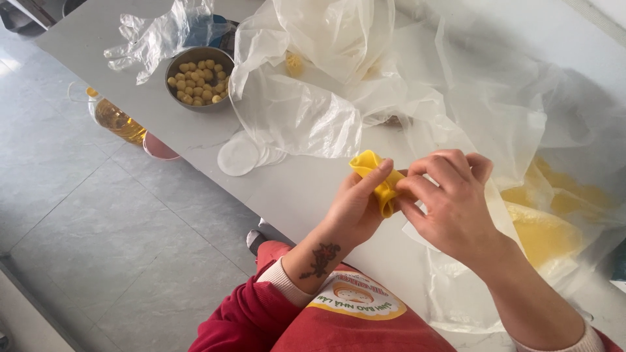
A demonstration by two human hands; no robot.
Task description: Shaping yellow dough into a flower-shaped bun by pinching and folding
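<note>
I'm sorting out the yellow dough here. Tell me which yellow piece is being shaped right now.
The folded yellow dough piece pinched between the left hand and right hand. The small balls sit in the metal bowl; the big slab lies under plastic.

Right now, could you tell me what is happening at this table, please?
A person's left hand and right hand pinch a folded piece of yellow dough together above the grey table. Behind sit a round metal bowl of small yellow balls, crumpled clear plastic sheets and a clear plastic glove.
</note>
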